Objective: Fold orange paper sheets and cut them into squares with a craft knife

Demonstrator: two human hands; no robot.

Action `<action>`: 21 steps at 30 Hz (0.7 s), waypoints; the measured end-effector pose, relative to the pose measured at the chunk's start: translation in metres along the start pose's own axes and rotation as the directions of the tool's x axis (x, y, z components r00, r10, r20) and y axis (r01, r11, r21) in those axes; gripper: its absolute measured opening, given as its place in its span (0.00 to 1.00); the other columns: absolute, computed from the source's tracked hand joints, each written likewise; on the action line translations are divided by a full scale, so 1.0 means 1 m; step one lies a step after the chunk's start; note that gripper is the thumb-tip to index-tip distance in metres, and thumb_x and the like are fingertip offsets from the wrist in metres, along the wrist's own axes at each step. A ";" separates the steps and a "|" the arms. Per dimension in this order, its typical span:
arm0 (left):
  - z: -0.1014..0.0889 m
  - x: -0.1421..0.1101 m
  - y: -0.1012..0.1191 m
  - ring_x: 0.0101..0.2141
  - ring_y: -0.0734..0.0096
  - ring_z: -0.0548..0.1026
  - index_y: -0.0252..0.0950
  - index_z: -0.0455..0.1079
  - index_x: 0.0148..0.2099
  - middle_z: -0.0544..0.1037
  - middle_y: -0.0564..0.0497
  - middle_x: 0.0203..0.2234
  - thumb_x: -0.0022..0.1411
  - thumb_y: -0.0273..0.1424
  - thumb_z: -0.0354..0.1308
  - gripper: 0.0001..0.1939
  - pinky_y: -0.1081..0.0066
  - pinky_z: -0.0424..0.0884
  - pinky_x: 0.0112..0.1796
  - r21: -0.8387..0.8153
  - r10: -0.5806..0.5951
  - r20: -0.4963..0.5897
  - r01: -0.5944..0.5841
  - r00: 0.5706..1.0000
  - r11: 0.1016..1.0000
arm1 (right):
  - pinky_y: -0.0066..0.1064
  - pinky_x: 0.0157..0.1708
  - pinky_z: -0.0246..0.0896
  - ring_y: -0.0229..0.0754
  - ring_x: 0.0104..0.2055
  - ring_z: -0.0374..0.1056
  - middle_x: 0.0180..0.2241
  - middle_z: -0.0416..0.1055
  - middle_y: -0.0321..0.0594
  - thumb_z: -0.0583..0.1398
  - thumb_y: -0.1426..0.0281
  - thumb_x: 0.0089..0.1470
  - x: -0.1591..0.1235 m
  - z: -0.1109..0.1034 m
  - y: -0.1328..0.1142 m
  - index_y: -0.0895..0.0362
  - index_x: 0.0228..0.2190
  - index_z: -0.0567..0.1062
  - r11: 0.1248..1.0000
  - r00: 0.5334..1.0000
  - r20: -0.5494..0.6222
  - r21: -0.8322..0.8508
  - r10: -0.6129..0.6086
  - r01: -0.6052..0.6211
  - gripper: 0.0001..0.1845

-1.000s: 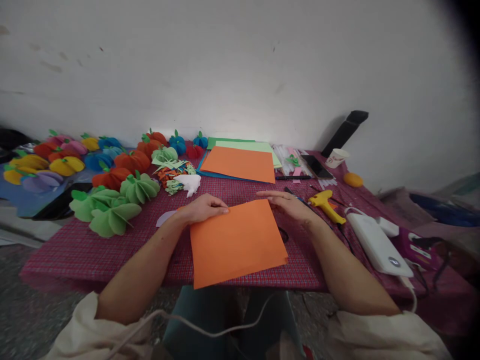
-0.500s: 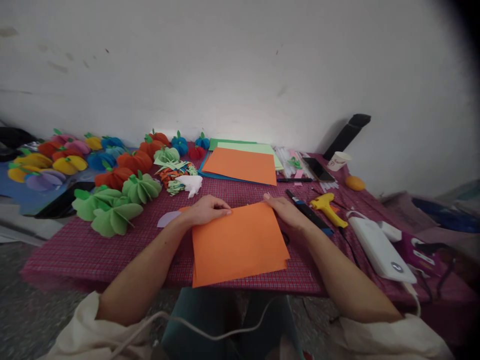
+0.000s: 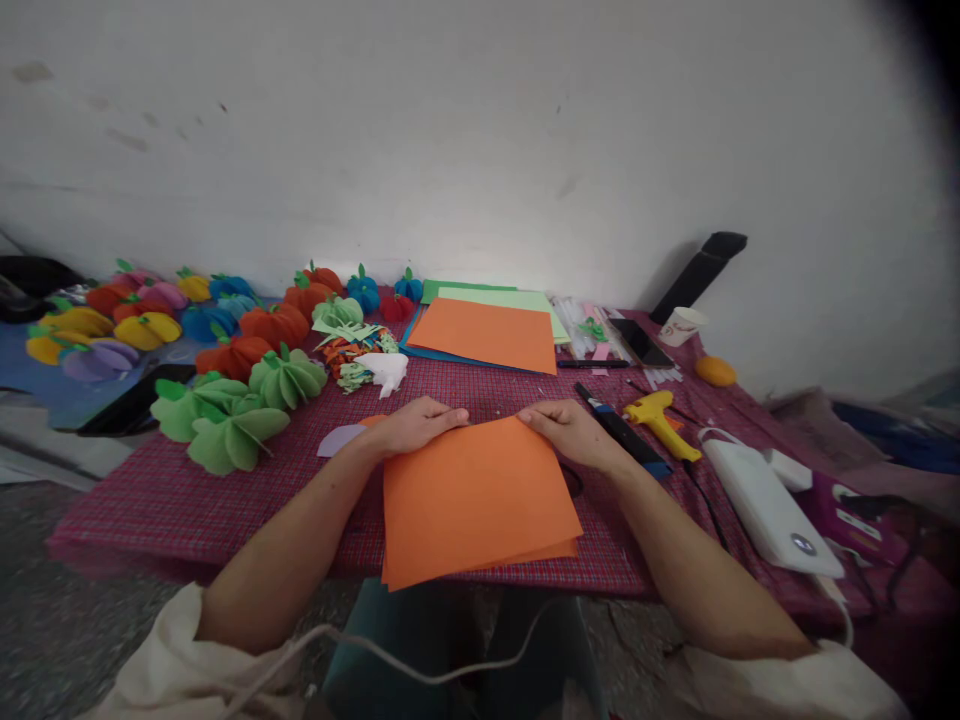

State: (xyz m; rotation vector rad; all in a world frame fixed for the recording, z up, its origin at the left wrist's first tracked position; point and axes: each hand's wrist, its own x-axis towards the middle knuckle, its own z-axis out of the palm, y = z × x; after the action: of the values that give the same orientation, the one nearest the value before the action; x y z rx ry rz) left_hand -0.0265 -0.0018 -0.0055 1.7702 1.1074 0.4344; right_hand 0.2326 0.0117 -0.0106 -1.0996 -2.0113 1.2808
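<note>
Several sheets of orange paper (image 3: 480, 500) lie loosely stacked and slightly fanned at the front of the table, their near edge over its border. My left hand (image 3: 421, 424) grips their far left edge, thumb on top and fingers behind. At the far right corner my right hand (image 3: 566, 430) pinches the sheets the same way. Beside my left wrist a lilac paper circle (image 3: 339, 441) lies partly covered. A blue-and-black tool (image 3: 622, 430) and a yellow glue gun (image 3: 663, 422) rest to the right of my right hand.
Paper pumpkins (image 3: 274, 325) in many colours crowd the left side. Paper scraps (image 3: 352, 355) and a white crumpled piece (image 3: 386, 370) lie nearby. A pile of coloured sheets (image 3: 487, 335) is at the back. To the right are a paper cup (image 3: 681, 326), phone (image 3: 640, 342) and white power bank (image 3: 772, 510).
My right thumb has come down onto the corner of the orange sheets, and its fingers have curled in. The sheets' near edge has shifted slightly towards me.
</note>
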 end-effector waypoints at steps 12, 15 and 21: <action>0.001 0.000 -0.002 0.20 0.78 0.62 0.31 0.71 0.30 0.69 0.54 0.20 0.59 0.49 0.45 0.26 0.77 0.54 0.20 0.029 0.072 0.064 -0.074 0.995 0.997 | 0.25 0.24 0.54 0.39 0.28 0.65 0.27 0.72 0.37 0.51 0.58 0.56 -0.001 0.006 -0.004 0.58 0.29 0.76 0.954 0.978 -0.111 -0.267 -0.174 0.139 0.20; 0.002 0.001 -0.002 0.22 0.78 0.63 0.31 0.71 0.30 0.69 0.54 0.22 0.60 0.47 0.45 0.24 0.77 0.56 0.22 0.055 0.118 0.044 -0.120 0.992 0.991 | 0.26 0.25 0.55 0.39 0.28 0.65 0.27 0.73 0.37 0.51 0.59 0.56 -0.001 0.007 -0.005 0.58 0.30 0.77 0.946 0.975 -0.129 -0.292 -0.184 0.140 0.19; 0.004 0.005 -0.007 0.25 0.75 0.66 0.32 0.74 0.34 0.74 0.53 0.25 0.60 0.42 0.46 0.21 0.78 0.59 0.25 0.121 0.158 0.001 -0.157 0.987 0.980 | 0.27 0.24 0.56 0.39 0.27 0.65 0.26 0.72 0.38 0.52 0.55 0.54 -0.004 0.005 -0.005 0.59 0.29 0.77 0.976 0.991 -0.064 -0.187 -0.121 0.107 0.22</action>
State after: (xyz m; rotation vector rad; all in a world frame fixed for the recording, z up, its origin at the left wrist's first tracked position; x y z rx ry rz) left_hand -0.0245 0.0013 -0.0142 1.9724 1.0215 0.4795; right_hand 0.2288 0.0048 -0.0080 -1.0798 -2.1360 0.9979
